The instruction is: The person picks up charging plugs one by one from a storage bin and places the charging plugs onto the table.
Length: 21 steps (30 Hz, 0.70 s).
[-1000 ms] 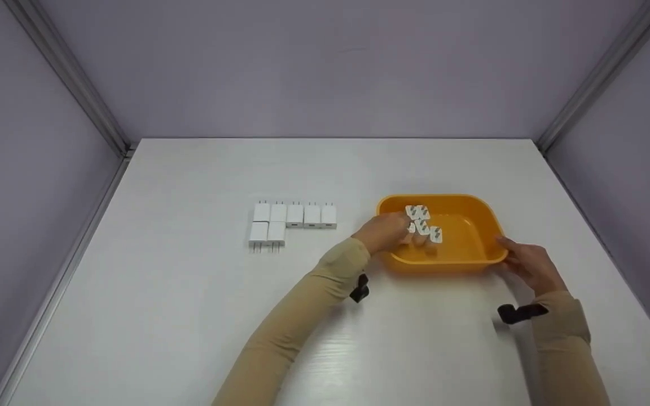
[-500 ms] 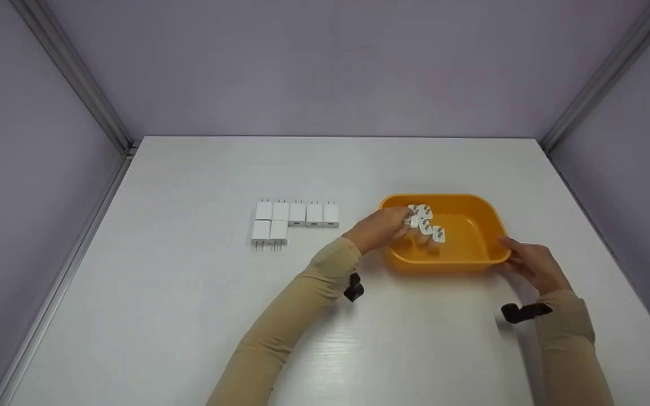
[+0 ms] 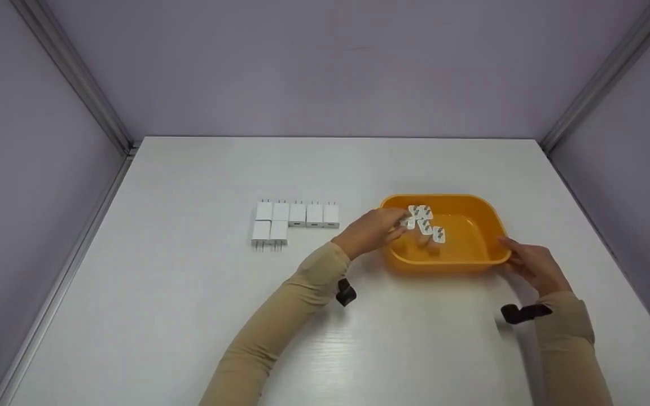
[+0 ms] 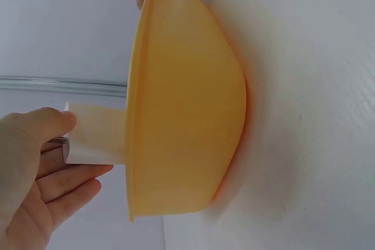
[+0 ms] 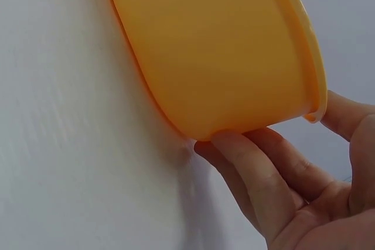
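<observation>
My left hand (image 3: pixel 371 230) is over the left rim of the yellow tray (image 3: pixel 474 260), pinching a white charger plug (image 4: pixel 96 134) between thumb and fingers. In the left wrist view its metal prongs point toward the palm, and the tray wall hides its far end. Several more white charger plugs (image 3: pixel 425 226) stand inside the tray's left half, prongs up. At the tray's right end my right hand (image 3: pixel 536 265) grips the rim and wall; in the right wrist view the fingers (image 5: pixel 252 165) press the wall from outside, with the thumb at the rim.
Left of the tray, several white charger plugs (image 3: pixel 298 214) lie on the white table (image 3: pixel 189 304) in two touching rows, the back row longer. Front-row prongs face the near edge, back-row prongs the far edge. Grey-purple walls (image 3: pixel 330 73) enclose the back and both sides.
My left hand has drawn back leftward and up from among the plugs in the tray, with one plug in its fingers. The right hand keeps its grip on the tray.
</observation>
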Each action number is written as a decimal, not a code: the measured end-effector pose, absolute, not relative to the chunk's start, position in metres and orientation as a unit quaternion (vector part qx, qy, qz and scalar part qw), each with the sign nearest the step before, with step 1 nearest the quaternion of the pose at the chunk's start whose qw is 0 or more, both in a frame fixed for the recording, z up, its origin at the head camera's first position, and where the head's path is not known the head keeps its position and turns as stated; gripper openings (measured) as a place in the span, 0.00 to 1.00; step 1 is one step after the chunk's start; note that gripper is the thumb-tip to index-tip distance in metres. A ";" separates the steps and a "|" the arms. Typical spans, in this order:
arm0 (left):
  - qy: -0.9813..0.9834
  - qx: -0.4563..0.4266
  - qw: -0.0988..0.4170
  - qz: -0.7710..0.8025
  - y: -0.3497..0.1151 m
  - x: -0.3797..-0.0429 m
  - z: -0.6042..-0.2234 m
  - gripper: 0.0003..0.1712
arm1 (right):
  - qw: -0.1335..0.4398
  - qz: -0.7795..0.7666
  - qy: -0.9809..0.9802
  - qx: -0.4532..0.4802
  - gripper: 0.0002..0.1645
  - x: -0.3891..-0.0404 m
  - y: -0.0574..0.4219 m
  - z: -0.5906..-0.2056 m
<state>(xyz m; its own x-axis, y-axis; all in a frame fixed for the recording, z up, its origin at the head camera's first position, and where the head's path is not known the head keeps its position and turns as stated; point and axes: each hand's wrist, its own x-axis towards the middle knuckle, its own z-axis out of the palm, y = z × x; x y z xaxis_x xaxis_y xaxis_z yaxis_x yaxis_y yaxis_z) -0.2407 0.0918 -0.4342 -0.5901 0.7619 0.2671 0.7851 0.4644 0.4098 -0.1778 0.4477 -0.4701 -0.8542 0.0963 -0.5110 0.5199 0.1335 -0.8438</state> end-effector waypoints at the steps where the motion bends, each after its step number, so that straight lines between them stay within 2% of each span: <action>1: -0.854 -0.452 0.026 -0.255 0.090 -0.240 -0.433 0.18 | 0.171 -0.621 0.736 0.211 0.39 -0.178 0.448 -0.470; 9: -0.846 -0.450 0.070 -0.277 0.066 -0.232 -0.433 0.16 | 0.175 -0.590 0.760 0.207 0.48 -0.177 0.448 -0.471; 21: -0.842 -0.411 0.106 -0.334 0.030 -0.224 -0.441 0.17 | 0.168 -0.609 0.744 0.217 0.55 -0.177 0.446 -0.471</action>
<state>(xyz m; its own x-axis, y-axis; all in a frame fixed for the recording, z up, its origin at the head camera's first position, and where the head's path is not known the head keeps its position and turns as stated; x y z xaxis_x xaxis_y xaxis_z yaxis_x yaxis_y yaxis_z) -0.2245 0.0303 -0.4409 -0.6396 0.6218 0.4520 0.7626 0.4394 0.4747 -0.1770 0.4462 -0.4711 -0.8488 0.1184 -0.5153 0.5285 0.1642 -0.8329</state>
